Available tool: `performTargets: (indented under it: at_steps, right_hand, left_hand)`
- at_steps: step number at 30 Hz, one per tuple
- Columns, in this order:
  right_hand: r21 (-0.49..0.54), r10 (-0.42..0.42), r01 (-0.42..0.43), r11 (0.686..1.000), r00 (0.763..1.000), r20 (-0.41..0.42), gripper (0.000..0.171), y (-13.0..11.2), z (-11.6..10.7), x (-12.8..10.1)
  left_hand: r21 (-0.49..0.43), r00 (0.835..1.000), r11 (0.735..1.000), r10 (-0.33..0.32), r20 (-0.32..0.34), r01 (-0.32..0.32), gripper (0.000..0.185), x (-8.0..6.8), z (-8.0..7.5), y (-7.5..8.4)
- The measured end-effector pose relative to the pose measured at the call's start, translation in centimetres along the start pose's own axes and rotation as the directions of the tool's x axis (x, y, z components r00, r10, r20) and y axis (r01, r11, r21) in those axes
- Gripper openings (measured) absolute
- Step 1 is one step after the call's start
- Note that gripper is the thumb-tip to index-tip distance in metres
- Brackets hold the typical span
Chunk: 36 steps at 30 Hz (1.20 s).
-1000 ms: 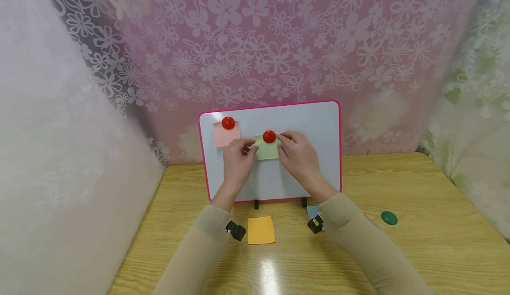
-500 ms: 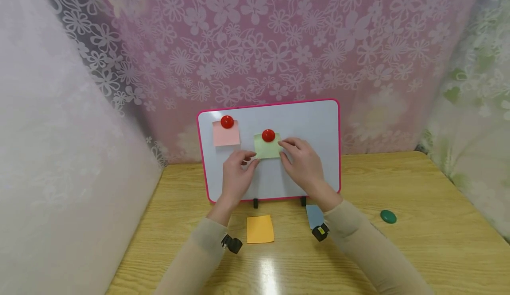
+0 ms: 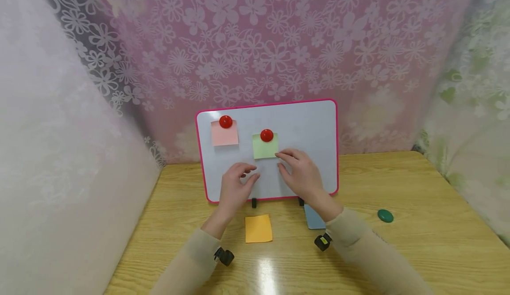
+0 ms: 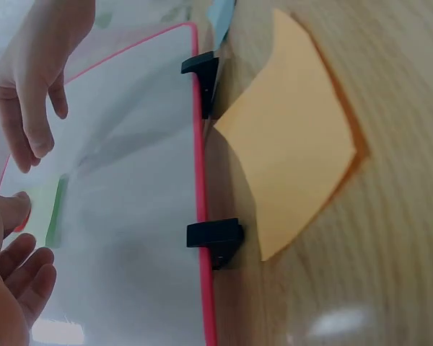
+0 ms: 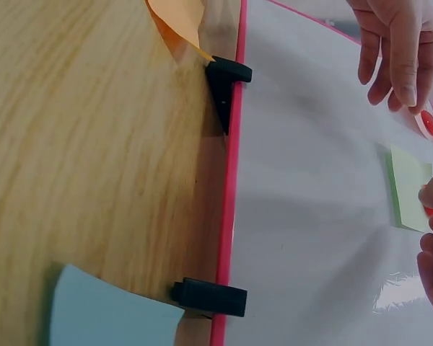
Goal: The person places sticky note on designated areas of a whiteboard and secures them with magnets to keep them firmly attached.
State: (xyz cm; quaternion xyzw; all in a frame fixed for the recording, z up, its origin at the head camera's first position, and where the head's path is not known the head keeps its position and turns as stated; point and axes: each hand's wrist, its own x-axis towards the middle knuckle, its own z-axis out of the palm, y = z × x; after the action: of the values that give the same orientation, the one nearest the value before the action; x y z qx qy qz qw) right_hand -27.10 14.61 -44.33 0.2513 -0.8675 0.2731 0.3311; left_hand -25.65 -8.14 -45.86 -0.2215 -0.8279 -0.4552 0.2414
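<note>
A white magnet board (image 3: 307, 127) with a pink rim stands upright at the back of the wooden table (image 3: 418, 242). A red magnet (image 3: 266, 135) pins a green note (image 3: 264, 148) at its middle. Another red magnet (image 3: 225, 121) pins a pink note (image 3: 224, 136) at the upper left. My left hand (image 3: 249, 175) hovers below the green note with relaxed fingers and holds nothing. My right hand (image 3: 283, 161) hovers just off the note's lower right corner, also holding nothing. In the right wrist view the green note (image 5: 410, 187) lies between the two hands.
An orange note (image 3: 258, 228) lies flat on the table in front of the board. A blue note (image 3: 314, 219) lies under my right wrist. A green magnet (image 3: 385, 216) sits to the right. Two black feet (image 4: 215, 241) prop the board. Patterned curtains close in the back and sides.
Both hands have let go of the green note and its magnet and drawn back down toward me. The note stays pinned on the board.
</note>
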Motion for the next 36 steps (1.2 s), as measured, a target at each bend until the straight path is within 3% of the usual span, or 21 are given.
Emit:
performTargets:
  at_steps: [6,13,20,29,36]
  right_hand:
    - [0.092,-0.030,0.027,0.995,0.999,0.033,0.031,0.2,0.1,-1.3]
    - [0.208,-0.079,0.052,0.977,0.989,0.124,0.034,0.9,0.1,-2.9]
    - [0.264,-0.101,0.038,0.964,0.968,0.228,0.035,1.1,-0.1,-4.4]
    - [0.311,-0.078,-0.038,0.950,0.932,0.353,0.033,1.2,-0.5,-5.5]
    - [0.335,-0.104,-0.023,0.942,0.929,0.355,0.032,1.6,-0.6,-6.3]
  left_hand:
    - [-0.004,0.996,1.000,0.019,0.086,-0.019,0.021,-1.6,0.0,-0.5]
    - [-0.054,0.979,0.998,0.027,0.203,-0.016,0.026,-3.4,-0.2,-0.8]
    - [-0.110,0.963,0.993,-0.014,0.271,0.046,0.028,-5.0,-0.3,-1.4]
    - [-0.115,0.934,0.984,-0.086,0.348,0.134,0.033,-5.6,-0.7,-1.9]
    - [-0.131,0.918,0.975,-0.117,0.379,0.179,0.032,-5.6,-0.7,-2.1]
